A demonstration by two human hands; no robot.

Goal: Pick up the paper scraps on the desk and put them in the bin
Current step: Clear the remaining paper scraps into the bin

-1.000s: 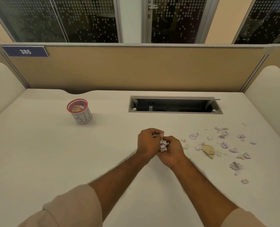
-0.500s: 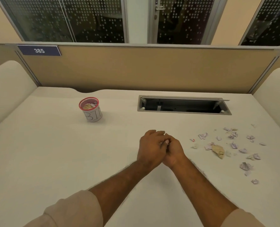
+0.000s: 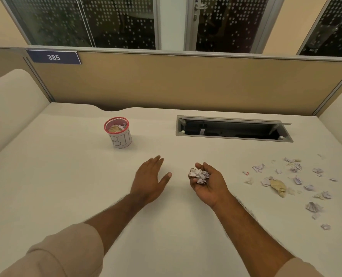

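Now I see a wad of crumpled white paper scraps (image 3: 199,174) cupped in my right hand (image 3: 207,181), palm up, fingers curled round it. More loose white and tan scraps (image 3: 292,179) litter the white bench (image 3: 66,186) further right. My left hand (image 3: 148,179) hovers flat, fingers straight, holding nothing. The small red-rimmed bin (image 3: 119,132) stands beyond it, scraps inside.

Two bare forearms reach from beige sleeves — the left sleeve (image 3: 52,254) bunched in soft folds below the elbow, the right sleeve (image 3: 298,268) showing only its cuff edge — and both hands carry no rings or watch.
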